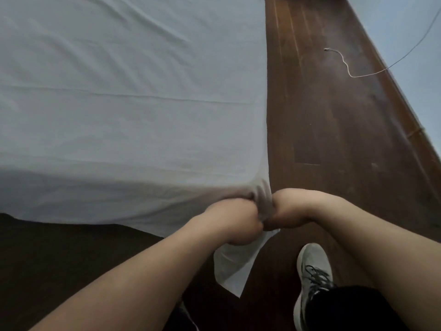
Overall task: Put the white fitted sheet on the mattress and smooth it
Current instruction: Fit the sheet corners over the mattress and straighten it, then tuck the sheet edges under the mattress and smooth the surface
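No readable text, label, brand, number or sign appears anywhere.

We see a dim, soft, bluish picture with no hard shadows. The white sheet point(124, 96) reads grey-blue, palest over the middle of the bed and darker down its near side. The wooden floor point(334, 130) carries a faint hazy sheen beside the bed's right edge; the floor at the near left corner sinks almost to black. Straight lines splay outward at the frame's edges. The left hand point(235, 220) and right hand point(285, 209) look smeared
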